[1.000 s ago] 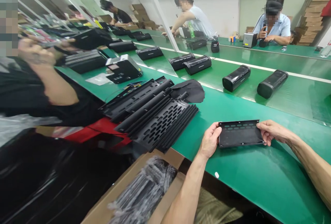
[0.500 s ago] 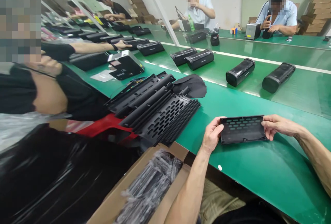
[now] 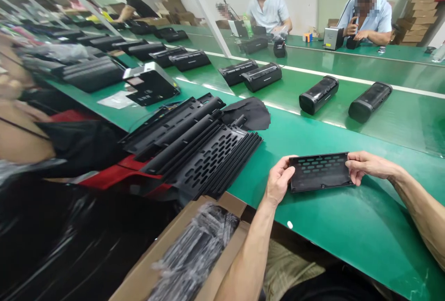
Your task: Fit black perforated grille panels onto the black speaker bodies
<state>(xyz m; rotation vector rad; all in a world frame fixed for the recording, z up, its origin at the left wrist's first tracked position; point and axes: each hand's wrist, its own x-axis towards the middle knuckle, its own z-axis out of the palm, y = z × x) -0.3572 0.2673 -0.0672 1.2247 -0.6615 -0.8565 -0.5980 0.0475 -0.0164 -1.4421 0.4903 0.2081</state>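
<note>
Between my hands, a black plastic panel [image 3: 320, 177] with rows of slots is held just over the green tabletop [image 3: 333, 227]. My left hand [image 3: 279, 179] grips its left edge, thumb on the near face. At the opposite edge, my right hand [image 3: 369, 166] pinches the panel between thumb and fingers. Green shows through the slots. To the left of my hands lies a stack of similar black slotted panels [image 3: 212, 159], with a black cloth-like sheet [image 3: 248, 113] behind it.
An open carton [image 3: 239, 203] with plastic-wrapped parts stands at the table's near edge. Several black speaker-like units [image 3: 319, 95] line the green strip beyond. A silver-and-black box [image 3: 153, 83] sits left. Co-workers sit across the line, and a person's arm [image 3: 21, 134] is at far left.
The view has turned slightly, so most things sit a bit further left or right of before. The person at the left has leaned out of view. Both my hands keep hold of the panel.
</note>
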